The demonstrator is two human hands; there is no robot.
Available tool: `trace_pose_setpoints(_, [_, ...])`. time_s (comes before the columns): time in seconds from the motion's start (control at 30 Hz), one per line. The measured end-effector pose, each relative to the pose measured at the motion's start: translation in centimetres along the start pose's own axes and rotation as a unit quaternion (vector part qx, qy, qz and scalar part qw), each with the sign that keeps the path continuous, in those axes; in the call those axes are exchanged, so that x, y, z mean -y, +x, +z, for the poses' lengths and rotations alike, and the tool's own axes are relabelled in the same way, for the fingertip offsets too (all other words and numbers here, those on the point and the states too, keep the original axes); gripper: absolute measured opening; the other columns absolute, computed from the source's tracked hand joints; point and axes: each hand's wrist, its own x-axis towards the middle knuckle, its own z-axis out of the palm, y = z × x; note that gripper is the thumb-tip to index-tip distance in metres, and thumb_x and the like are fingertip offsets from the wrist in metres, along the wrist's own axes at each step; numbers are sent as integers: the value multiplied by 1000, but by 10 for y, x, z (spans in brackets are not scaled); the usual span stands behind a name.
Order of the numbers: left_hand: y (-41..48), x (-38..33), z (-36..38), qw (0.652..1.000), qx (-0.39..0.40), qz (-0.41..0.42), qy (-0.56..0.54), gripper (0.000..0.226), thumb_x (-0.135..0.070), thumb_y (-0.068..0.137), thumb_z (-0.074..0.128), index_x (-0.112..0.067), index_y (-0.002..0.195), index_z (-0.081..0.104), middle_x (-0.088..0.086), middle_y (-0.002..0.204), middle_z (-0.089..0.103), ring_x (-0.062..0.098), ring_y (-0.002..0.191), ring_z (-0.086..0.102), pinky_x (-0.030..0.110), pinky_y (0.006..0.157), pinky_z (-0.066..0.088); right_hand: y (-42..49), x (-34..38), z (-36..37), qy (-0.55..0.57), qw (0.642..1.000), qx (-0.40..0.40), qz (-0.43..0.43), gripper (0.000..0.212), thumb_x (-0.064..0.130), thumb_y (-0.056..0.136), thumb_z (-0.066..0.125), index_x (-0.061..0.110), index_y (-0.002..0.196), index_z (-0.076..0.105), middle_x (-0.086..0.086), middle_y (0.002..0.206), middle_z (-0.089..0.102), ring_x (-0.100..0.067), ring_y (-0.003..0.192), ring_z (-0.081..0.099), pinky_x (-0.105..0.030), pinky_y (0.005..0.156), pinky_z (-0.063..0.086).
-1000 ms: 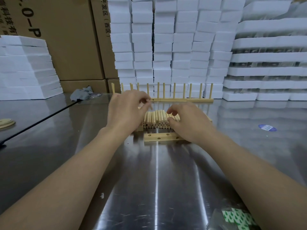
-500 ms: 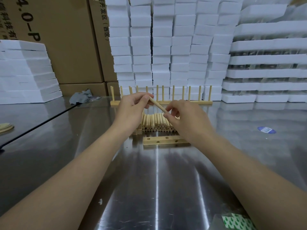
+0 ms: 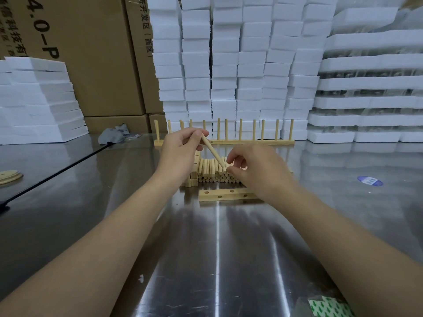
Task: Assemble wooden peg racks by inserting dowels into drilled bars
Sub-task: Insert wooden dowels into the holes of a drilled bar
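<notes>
Left hand (image 3: 180, 152): clamped on one dowel (image 3: 212, 153), thumb and fingers pinching its upper end. A second ago this hand was down on the stock; now it is lifted clear.

Dowel: slants down and to the right, with its lower tip just over the dowel pile (image 3: 212, 172). Half a second ago both hands shared it. Now I see only the left one gripping it.

Dowel pile: stacked flat, butt ends toward me, just behind the bar.

Drilled bar (image 3: 225, 194): flat on the steel table (image 3: 217, 248), holes up, and every hole I can see is empty. It has not shifted, and its right end is hidden under the right wrist.

Right hand (image 3: 261, 172): fingers curled, tips at the pile just beside the dowel's lower end. I cannot tell whether it pinches a second dowel or nothing.

Finished racks (image 3: 251, 141): in a row at the rear, pegs upright, unchanged.

Reading: a peg is picked and handed over, and I judge the first insertion into this bar comes next. The dowel needs turning upright over a hole.
</notes>
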Motion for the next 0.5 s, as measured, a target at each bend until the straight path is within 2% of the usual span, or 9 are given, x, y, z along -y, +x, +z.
trace_pose_setpoints(0.1, [1,1,-1,1000,-4,-8,-2,25,-22,111,57,-23,104,80,-10,91,78,-8,73,63,3,63,45,-1,3,0,6,1000,14,-19,17,38,89,82,39,101,70,23,82,61,0,81,60,-28,69,52])
trace_pose_setpoints(0.23, [1,0,-2,1000,2,-15,-16,18,-28,107,65,-24,101,81,-10,90,79,-7,74,65,4,63,46,-4,12,-1,-8,999,10,-51,21,55,85,80,42,93,65,23,80,61,1,78,59,-28,65,51])
trace_pose_setpoints(0.37, [-1,-5,-6,998,5,-30,-55,14,-39,97,77,-26,94,83,-9,90,81,-4,75,69,21,74,49,-5,16,-1,17,999,7,-32,20,55,92,73,36,87,67,18,76,65,-2,75,63,-34,67,57])
trace_pose_setpoints(0.5, [-1,-8,-12,993,38,-57,-94,22,-42,87,84,-26,104,85,-9,101,83,-3,83,73,32,79,47,-3,13,-1,83,996,14,-2,15,47,96,73,33,92,74,15,77,69,-5,77,66,-39,75,60])
